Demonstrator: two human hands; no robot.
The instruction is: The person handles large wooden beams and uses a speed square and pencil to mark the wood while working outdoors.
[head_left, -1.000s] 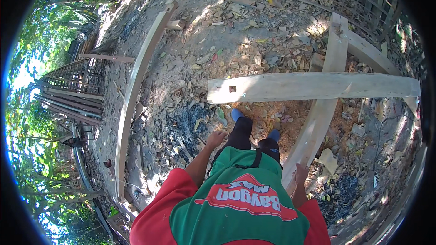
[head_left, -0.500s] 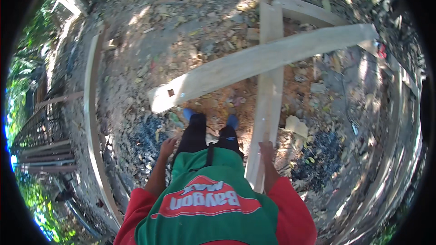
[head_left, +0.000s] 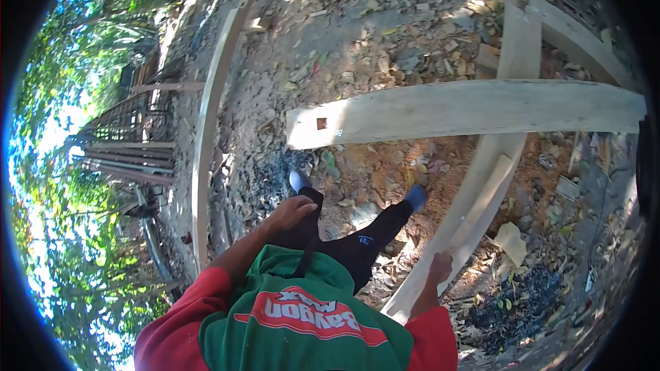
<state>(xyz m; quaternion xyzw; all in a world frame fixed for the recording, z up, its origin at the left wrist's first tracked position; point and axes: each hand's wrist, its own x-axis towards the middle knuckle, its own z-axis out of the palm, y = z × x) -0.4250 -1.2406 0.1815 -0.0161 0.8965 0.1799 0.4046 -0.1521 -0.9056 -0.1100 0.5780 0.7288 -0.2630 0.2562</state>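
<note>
My left hand [head_left: 291, 212] is beside my left thigh, its fingers loosely extended, with nothing visible in it. My right hand [head_left: 440, 265] is low on the right, closed around the near end of a narrow wooden strip [head_left: 481, 196]. The strip runs along a long timber beam [head_left: 520, 41] that passes at my right side. Across that beam lies a wide pale plank [head_left: 426, 111], with a square hole near its left end and a small mark beside the hole. Both my feet stand on the near side of the plank.
Another long timber [head_left: 210, 124] lies on the left. Behind it is a stack of slats [head_left: 127, 154] by green foliage. A further beam [head_left: 584, 45] angles off at the far right. Dark charred patches [head_left: 519, 309], reddish sawdust and dry leaves cover the ground.
My view has swung left, so the timbers appear farther right. My feet are wider apart. The narrow strip in my right hand now shows clearly against the beam.
</note>
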